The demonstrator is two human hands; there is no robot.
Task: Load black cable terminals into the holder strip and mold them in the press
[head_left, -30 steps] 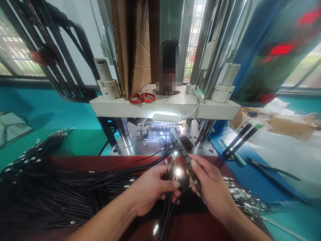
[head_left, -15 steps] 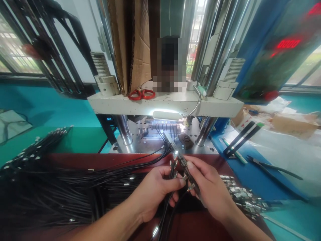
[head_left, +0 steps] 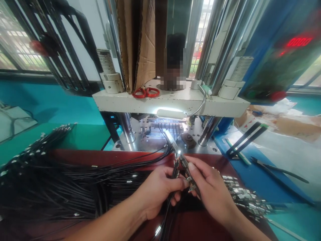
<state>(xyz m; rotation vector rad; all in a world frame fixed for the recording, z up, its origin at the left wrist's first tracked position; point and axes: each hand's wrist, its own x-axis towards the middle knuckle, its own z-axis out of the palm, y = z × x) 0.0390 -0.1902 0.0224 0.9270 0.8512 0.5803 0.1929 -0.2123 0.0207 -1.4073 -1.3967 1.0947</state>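
Observation:
My left hand [head_left: 164,185] is closed round several black cables [head_left: 168,204], with small metal connectors at their upper ends. Beside it my right hand [head_left: 209,180] grips a long narrow metal bar-shaped fixture [head_left: 184,161], tilted up and to the left. A shiny connector [head_left: 179,152] sits against the bar near its middle. The fingertips of both hands nearly meet at the bar's lower part, where small metal pieces show; exact contact there is hard to make out. Other thin black cables [head_left: 150,159] run behind the bar toward the press bed.
A press with a white plate [head_left: 173,103] and lit metal bed [head_left: 150,144] stands ahead. Red-handled scissors [head_left: 145,92] lie on the plate. Bundled black cables [head_left: 62,180] cover the left; connector ends [head_left: 248,197] lie right. Pliers [head_left: 278,170] rest on a blue surface.
The whole view has shifted slightly, so the press appears a little further right. Both hands keep their grips; the left hand's cable ends sit slightly closer to the bar.

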